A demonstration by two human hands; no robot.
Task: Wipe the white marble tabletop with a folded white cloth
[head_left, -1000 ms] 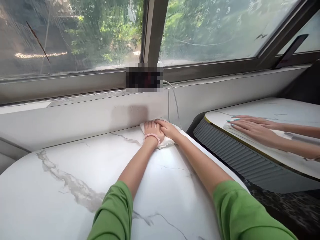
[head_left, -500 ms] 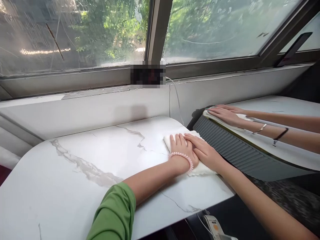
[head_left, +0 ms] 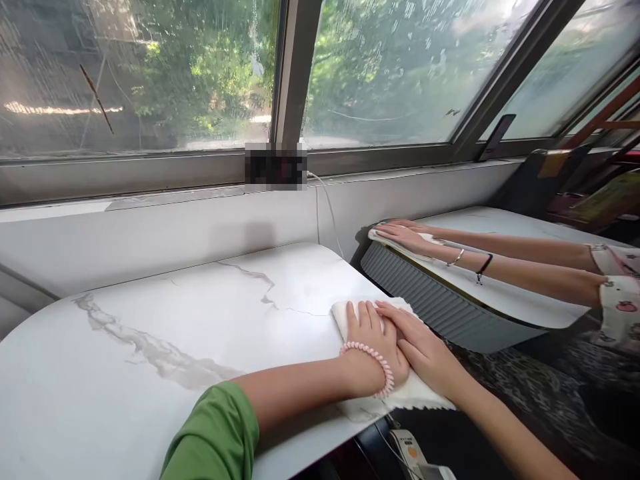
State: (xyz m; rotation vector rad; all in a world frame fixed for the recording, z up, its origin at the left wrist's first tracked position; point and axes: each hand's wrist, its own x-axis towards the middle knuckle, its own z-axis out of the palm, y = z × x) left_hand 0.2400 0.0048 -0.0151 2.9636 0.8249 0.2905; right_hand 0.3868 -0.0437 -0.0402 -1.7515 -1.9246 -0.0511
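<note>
A white cloth [head_left: 421, 392] lies at the right end of the white marbled table [head_left: 180, 320], its ragged lower edge hanging over the near rim. My left hand [head_left: 373, 333], with a pink coiled band at the wrist, presses flat on the cloth with its fingers stretched out. Beside it, my right hand [head_left: 425, 343] also rests flat on the cloth, fingers extended and touching the left hand. Part of the cloth is hidden under both palms.
Another person's hands [head_left: 405, 235] press a white cloth on a second table [head_left: 530, 300] with a grey ribbed side. A white cable [head_left: 330, 207] hangs from a blurred-out device on the sill. Below my table sits a pale device [head_left: 407, 450] with an orange button.
Both my hands and the cloth have slid toward the table's near edge. The view has turned right, showing more of the second table and the other person's sleeves.
</note>
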